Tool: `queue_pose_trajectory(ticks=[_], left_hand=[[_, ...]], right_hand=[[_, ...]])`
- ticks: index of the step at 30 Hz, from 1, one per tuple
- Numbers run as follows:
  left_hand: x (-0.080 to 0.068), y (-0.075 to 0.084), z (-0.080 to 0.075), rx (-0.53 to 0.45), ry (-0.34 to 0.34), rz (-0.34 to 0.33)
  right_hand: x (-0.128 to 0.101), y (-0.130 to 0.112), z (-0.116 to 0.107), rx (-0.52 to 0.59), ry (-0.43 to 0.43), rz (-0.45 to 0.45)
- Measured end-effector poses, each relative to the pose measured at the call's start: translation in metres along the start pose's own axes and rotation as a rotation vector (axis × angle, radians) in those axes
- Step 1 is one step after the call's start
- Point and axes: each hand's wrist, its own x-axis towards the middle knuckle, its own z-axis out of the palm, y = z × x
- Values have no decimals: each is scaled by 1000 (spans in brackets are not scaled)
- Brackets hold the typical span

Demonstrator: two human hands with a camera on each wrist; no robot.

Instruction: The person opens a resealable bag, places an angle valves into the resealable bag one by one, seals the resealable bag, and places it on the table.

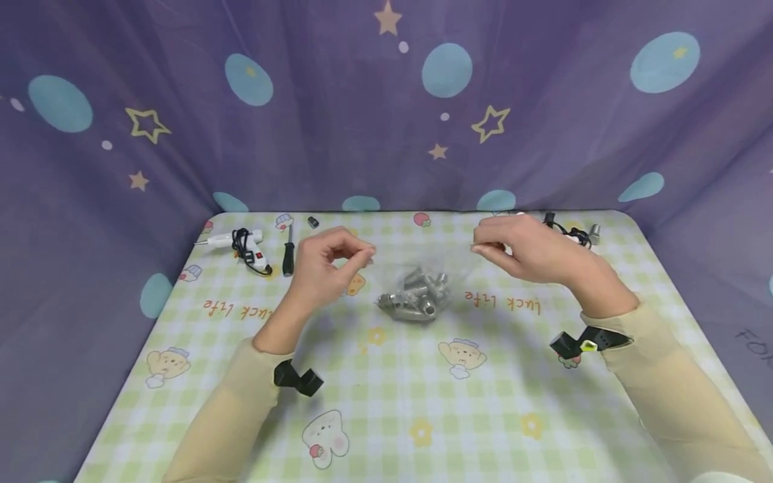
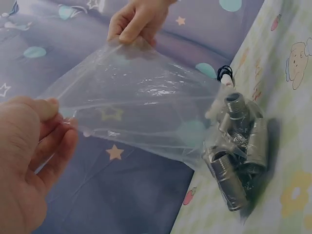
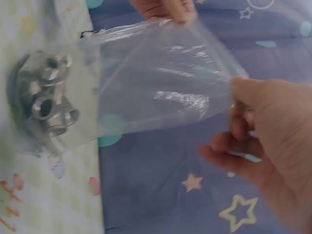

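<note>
A clear plastic bag (image 2: 146,107) with several silver metal fittings (image 1: 417,298) in its bottom rests on the checked tablecloth (image 1: 423,402) at the middle. My left hand (image 1: 365,255) pinches the bag's upper left corner and my right hand (image 1: 478,247) pinches the upper right corner, and the film is stretched flat between them. In the left wrist view my left hand (image 2: 58,119) grips the film, and the fittings (image 2: 239,156) hang heaped at the low end. The right wrist view has my right hand (image 3: 236,109) on the bag's edge (image 3: 161,92), fittings (image 3: 46,102) at left.
A white glue gun (image 1: 241,245) with a black cord, a black-handled screwdriver (image 1: 288,251) and a small socket (image 1: 313,221) lie at the back left. A black cable with a metal piece (image 1: 576,233) lies back right. Purple star-print curtain (image 1: 386,134) walls the table.
</note>
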Motion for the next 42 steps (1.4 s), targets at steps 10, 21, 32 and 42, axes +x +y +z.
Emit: queue_pose_trajectory(ticks=[10,21,32,42], left_hand=[[2,20,11,21,75,-9],[3,38,11,-167,126,-82],[-14,0,32,-321,204,-265],[-39,-11,33,-195,-155,-642]], right_hand=[[-18,-5,24,355,363,154],[-15,-26,16,662,424,239],[-41,-14,72,745,434,589],[-56,-14,101,876,343,736]])
